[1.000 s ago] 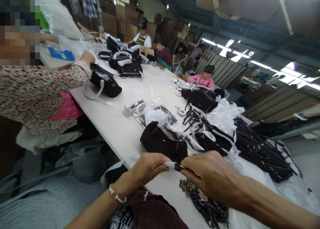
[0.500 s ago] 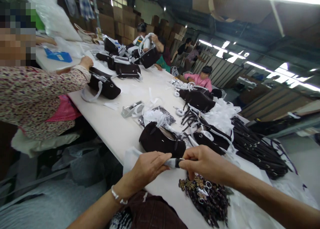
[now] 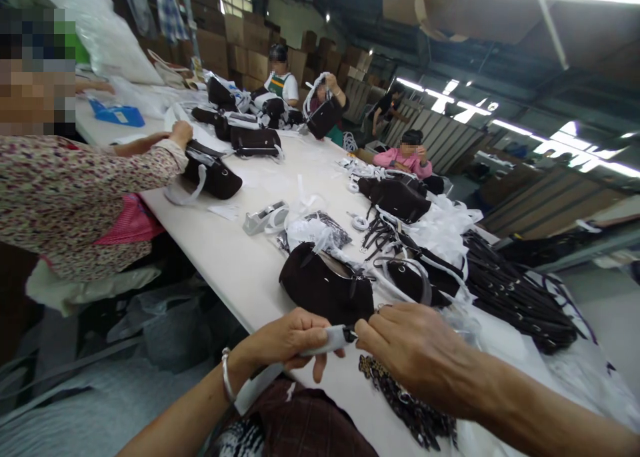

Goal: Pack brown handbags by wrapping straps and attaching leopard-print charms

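Gripping the white-wrapped strap (image 3: 330, 340) in our left hand (image 3: 295, 340), right hand (image 3: 417, 350) pinched at its dark end, over the table's (image 3: 220, 250) near edge. Wrap's on; dark end's still bare.

Head cam looks fwd/down, close over L hand (image 3: 304, 337) & R hand (image 3: 413, 344).

no readable text, no legible labels

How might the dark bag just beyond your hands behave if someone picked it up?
The dark bag would probably give softly, as its top edge dips in the middle. Its rounded ends suggest it might rock if nudged.
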### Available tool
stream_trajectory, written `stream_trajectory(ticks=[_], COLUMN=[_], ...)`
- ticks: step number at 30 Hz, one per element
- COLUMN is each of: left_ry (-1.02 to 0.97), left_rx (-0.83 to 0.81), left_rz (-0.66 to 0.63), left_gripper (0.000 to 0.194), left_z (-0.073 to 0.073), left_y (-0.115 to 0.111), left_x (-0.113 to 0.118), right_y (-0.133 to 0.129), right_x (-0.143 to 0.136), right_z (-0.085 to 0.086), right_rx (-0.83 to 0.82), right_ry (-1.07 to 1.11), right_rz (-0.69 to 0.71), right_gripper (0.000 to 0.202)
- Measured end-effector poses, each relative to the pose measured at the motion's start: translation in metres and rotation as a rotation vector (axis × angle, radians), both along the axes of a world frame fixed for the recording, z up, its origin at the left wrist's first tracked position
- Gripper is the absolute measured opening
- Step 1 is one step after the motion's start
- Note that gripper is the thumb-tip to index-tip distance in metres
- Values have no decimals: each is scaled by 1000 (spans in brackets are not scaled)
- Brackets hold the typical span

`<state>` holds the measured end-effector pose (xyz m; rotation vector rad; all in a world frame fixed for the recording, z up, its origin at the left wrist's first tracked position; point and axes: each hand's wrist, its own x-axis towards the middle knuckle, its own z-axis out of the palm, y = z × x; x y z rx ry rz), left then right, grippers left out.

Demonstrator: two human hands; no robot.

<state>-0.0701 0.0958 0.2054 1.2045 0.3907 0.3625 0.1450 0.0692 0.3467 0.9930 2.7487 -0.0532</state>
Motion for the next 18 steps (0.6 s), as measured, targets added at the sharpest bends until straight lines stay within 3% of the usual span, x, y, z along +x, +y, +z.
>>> stream_trajectory(ticks=[3, 7, 9, 10, 12, 14, 18], left_ry=[68, 105, 57, 44, 55, 84, -28], left_rx=[121, 740, 916, 924, 796, 535, 73], left_rz=[124, 437, 558, 596, 604, 512, 234], left_gripper=[44, 33, 33, 32, 26, 21, 25], left_z=[-6, -11, -11, -10, -5, 0, 5], left_y=[-4, -10, -12, -12, -12, -10, -8], left_x=[7, 20, 23, 23, 23, 22, 21], right_y=[2, 12, 17, 19, 22, 24, 25], right_x=[-6, -4, 1, 4, 8, 9, 3], right_z=[1, 2, 2, 3, 5, 6, 6], right_rx=[-134, -578, -763, -777, -664, -530, -585], right_ry=[10, 203, 296, 316, 304, 274, 269], right_rz=[-188, -626, -729, -732, -652, -535, -412], right_gripper=[20, 17, 15, 15, 15, 14, 13])
